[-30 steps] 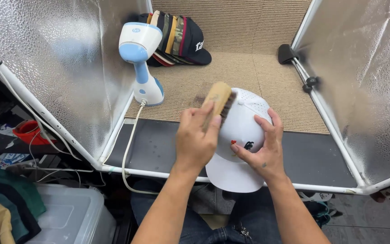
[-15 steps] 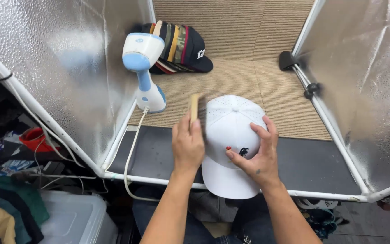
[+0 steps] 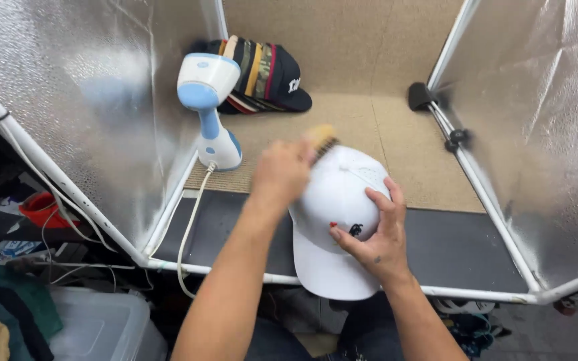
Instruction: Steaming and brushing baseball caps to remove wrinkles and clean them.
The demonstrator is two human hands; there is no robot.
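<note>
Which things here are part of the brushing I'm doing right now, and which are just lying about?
In use:
white cap, steadied by the right hand
wooden brush, gripped in the left hand

Lying about:
blue and white handheld steamer
stack of caps
clear plastic bin
folded clothes

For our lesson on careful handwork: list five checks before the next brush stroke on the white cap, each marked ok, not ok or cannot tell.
1. Right hand grips the white cap: ok.
2. Left hand holds the wooden brush: ok.
3. Bristles touching the cap's crown: cannot tell, motion blur.
4. Steamer upright, apart from both hands: ok.
5. Stack of caps clear of the brush: ok.
</note>
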